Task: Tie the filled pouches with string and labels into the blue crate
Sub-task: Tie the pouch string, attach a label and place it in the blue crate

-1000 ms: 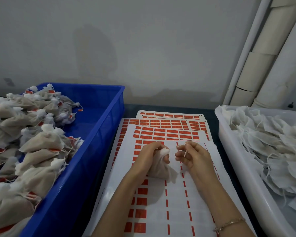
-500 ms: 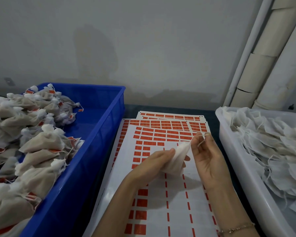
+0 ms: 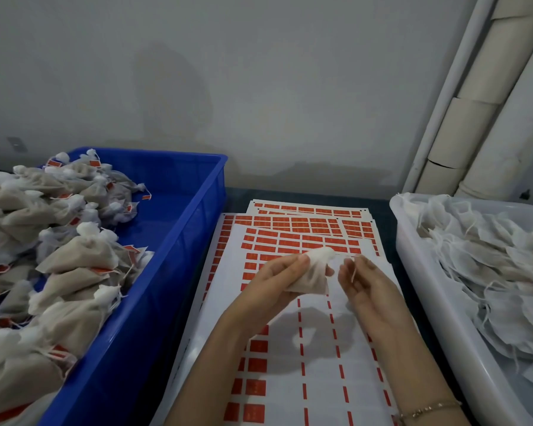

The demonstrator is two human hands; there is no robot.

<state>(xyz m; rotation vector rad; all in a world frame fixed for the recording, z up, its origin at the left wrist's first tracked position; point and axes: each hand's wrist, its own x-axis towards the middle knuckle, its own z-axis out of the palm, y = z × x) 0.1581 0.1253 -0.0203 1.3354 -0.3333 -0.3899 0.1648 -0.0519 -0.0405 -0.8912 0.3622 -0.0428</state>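
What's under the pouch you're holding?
Label sheets with red stickers. The pouch, the left hand gripping it and the right hand pinching its string hide part of the top sheet.

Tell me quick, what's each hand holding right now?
Left hand: grips the small white fabric pouch.
Right hand: pinches the pouch's thin white string.

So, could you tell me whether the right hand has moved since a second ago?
Yes. The right hand, pinching the string, has shifted right across the label sheets toward the white tub, away from the pouch.
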